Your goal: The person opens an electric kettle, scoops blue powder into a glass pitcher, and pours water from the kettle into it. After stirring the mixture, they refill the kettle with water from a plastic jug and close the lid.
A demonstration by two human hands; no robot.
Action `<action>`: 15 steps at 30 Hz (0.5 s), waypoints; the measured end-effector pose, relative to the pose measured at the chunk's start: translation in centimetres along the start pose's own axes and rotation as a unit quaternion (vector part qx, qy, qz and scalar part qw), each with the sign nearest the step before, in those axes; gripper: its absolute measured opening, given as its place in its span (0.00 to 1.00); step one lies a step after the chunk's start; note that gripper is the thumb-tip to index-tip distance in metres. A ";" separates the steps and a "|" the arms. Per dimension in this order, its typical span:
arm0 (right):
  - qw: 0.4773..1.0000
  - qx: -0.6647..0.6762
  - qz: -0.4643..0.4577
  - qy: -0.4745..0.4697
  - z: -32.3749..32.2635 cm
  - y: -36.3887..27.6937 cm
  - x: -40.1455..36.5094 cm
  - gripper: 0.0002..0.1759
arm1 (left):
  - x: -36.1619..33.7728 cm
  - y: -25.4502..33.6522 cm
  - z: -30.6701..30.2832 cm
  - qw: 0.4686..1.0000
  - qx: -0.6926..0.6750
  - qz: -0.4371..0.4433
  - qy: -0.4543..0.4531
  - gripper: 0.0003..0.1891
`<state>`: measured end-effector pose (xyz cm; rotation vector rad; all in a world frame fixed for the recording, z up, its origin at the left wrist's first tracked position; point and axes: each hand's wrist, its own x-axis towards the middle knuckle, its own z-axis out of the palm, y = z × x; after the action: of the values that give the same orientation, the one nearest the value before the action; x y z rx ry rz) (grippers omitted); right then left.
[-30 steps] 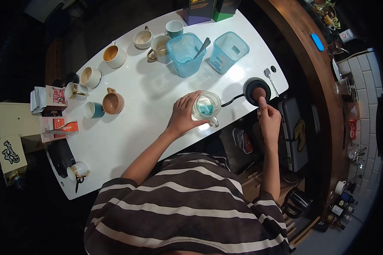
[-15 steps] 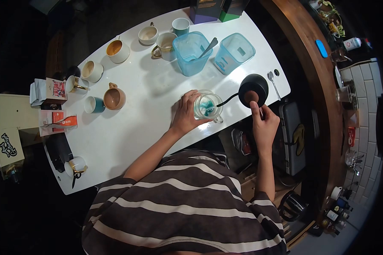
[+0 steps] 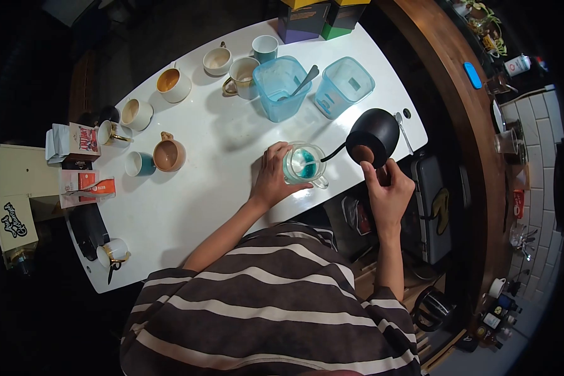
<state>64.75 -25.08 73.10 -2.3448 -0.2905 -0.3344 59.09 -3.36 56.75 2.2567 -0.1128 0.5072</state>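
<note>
Head: left grip (image 3: 271, 177) curls round mug (image 3: 318, 173); right grip (image 3: 390, 191) clasps kettle (image 3: 377, 130); tubs (image 3: 277, 105) stand beyond.

Gooseneck kettle (image 3: 382, 128): black, matt, smooth shell. Clear handled glass mug (image 3: 305, 178): smooth, shiny. White curved-edge bench (image 3: 194, 207): smooth, glossy, catches reflections. Translucent blue square tub (image 3: 285, 108): plastic look, slight sheen. Silver long-handled spoon (image 3: 404, 133): shiny metal. Brown curved ledge (image 3: 437, 66): wood, low sheen. Dark pale-striped shirt (image 3: 269, 294): matt cloth.
</note>
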 end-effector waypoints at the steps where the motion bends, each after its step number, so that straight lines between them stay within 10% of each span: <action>1: 1.000 -0.005 -0.008 0.000 0.0 0.0 0.0 0.28 | 0.0 0.0 0.0 1.000 -0.001 0.000 -0.001 0.57; 15: 0.998 -0.017 -0.066 0.005 0.4 0.0 0.2 0.24 | 0.2 0.2 -0.2 1.000 -0.004 0.014 0.003 0.57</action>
<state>64.94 -24.75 72.90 -2.3610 -0.4398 -0.4178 59.19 -3.36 57.05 2.2482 -0.1437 0.5284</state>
